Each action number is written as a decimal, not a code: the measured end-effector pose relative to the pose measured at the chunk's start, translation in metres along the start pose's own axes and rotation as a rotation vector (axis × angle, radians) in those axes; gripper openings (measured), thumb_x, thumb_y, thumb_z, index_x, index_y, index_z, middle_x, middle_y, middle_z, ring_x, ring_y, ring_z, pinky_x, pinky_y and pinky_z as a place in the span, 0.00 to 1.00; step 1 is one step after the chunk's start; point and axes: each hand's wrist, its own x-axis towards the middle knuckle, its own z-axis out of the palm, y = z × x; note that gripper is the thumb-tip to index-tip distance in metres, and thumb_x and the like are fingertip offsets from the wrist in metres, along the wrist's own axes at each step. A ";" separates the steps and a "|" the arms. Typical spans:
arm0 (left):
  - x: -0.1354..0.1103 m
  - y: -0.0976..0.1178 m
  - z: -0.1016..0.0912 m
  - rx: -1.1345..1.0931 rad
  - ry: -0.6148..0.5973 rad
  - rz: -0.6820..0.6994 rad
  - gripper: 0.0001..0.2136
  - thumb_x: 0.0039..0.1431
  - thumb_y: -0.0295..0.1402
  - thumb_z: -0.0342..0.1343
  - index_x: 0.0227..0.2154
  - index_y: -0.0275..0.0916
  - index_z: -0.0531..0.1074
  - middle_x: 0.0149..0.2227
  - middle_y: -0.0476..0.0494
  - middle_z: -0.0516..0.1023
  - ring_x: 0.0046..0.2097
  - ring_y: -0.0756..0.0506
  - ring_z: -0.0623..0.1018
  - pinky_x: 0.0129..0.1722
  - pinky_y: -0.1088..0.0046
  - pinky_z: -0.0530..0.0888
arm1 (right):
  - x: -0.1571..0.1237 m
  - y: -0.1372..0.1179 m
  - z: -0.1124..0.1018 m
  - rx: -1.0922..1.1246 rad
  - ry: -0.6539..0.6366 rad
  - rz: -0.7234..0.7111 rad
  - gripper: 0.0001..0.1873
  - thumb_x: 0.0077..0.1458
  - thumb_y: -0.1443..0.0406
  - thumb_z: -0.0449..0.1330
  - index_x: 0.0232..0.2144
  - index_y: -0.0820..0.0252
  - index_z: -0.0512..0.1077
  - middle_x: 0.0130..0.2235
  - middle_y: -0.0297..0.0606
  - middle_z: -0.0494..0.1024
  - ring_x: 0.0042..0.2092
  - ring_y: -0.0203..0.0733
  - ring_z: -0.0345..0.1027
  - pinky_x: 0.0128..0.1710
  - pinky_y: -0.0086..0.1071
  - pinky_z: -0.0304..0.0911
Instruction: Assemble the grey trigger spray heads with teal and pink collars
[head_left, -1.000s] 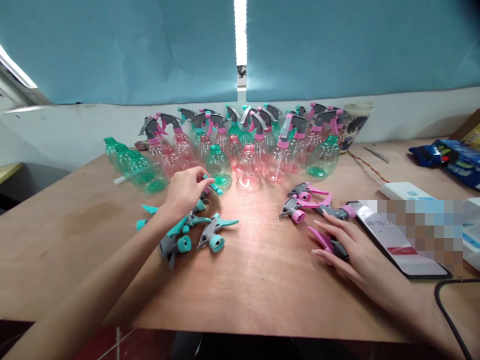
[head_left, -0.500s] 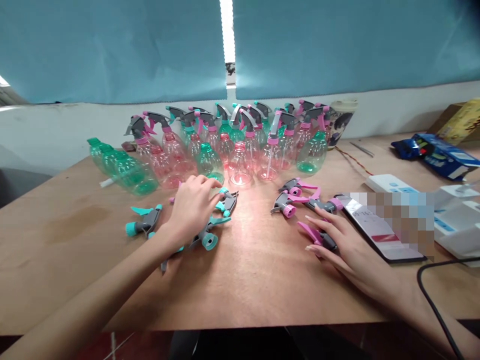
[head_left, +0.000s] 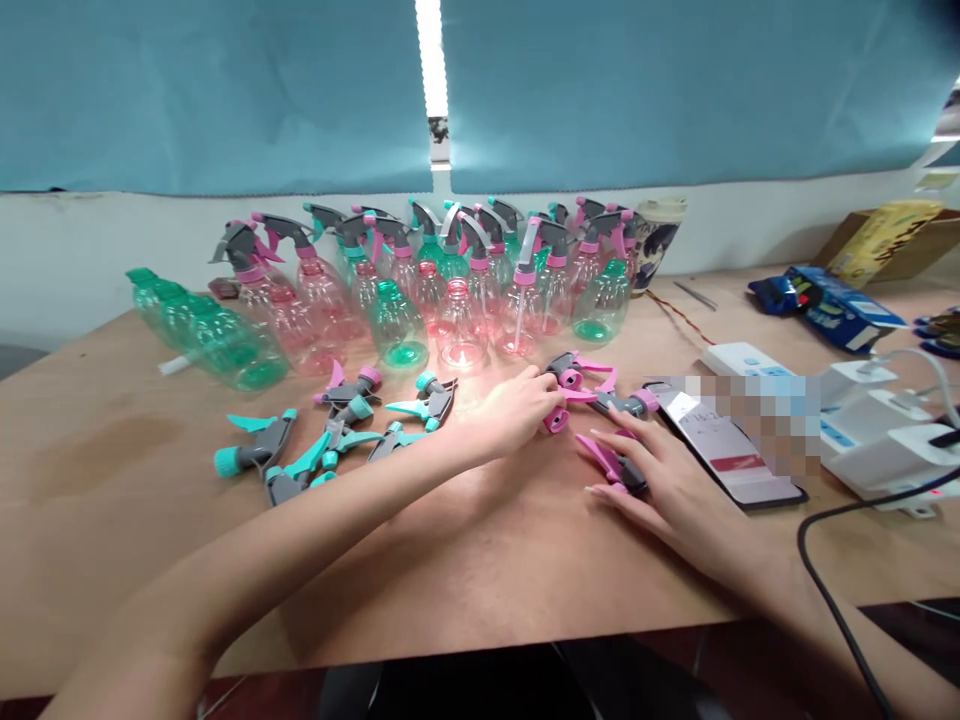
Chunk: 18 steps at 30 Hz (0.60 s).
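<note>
While our left hand (head_left: 517,408) reaches over to the pink spray heads (head_left: 570,379) at the right of the worktop (head_left: 480,570), its fingers are bunched beside a pink collar (head_left: 556,419); can't tell if they're pinching it. Our right hand (head_left: 667,480) has its fingers spread around another pink-and-gray spray head (head_left: 633,477), left of the phone (head_left: 733,464). We'd guess they're light, stiff plastic, kinda slick, and the trigger (head_left: 598,457) probably gives, so grab the collar or gray body. Teal spray heads (head_left: 262,442) lie left, bottles (head_left: 399,325) stand far side.
</note>
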 end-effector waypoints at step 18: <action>-0.128 0.040 -0.022 -0.466 0.423 -0.533 0.05 0.55 0.25 0.59 0.34 0.40 0.70 0.32 0.51 0.72 0.31 0.50 0.68 0.32 0.75 0.65 | 0.057 -0.055 -0.011 0.199 0.244 -0.093 0.07 0.60 0.65 0.56 0.40 0.60 0.70 0.35 0.40 0.76 0.40 0.45 0.70 0.41 0.40 0.65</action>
